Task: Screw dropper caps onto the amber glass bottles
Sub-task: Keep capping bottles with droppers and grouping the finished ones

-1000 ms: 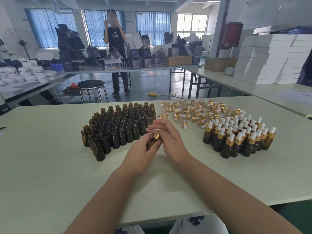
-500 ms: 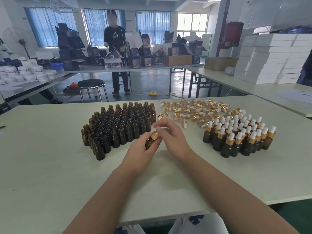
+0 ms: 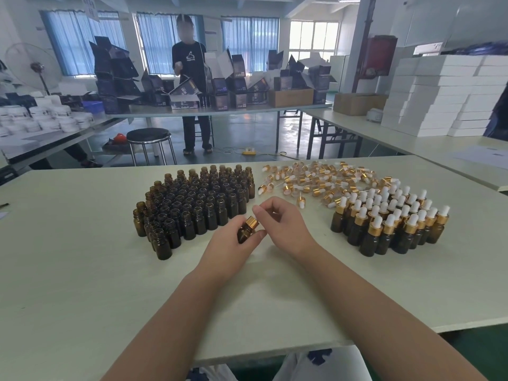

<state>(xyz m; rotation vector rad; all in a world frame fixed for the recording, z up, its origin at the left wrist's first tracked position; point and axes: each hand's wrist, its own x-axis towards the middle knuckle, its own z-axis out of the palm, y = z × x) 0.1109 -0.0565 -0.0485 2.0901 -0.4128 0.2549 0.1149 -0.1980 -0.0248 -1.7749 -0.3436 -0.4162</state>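
My left hand (image 3: 229, 244) grips one amber glass bottle (image 3: 245, 232), tilted to the right, over the middle of the white table (image 3: 82, 284). A gold dropper cap (image 3: 252, 222) sits on its neck. My right hand (image 3: 283, 224) has its fingers curled round the cap's top; the white bulb is hidden under them. Several open amber bottles (image 3: 192, 207) stand packed together to the left. Loose gold-and-white dropper caps (image 3: 316, 180) lie in a heap at the far right. Capped bottles (image 3: 390, 224) stand in a group on the right.
A person (image 3: 192, 86) stands behind a far table loaded with dark boxes. A round stool (image 3: 149, 134) stands on the floor beyond my table. White boxes (image 3: 439, 94) are stacked on the right-hand table, white jars (image 3: 41, 116) on the left one.
My right fingers have shifted round the gold cap while my left hand keeps the bottle in place. The person at the back has lowered an arm.
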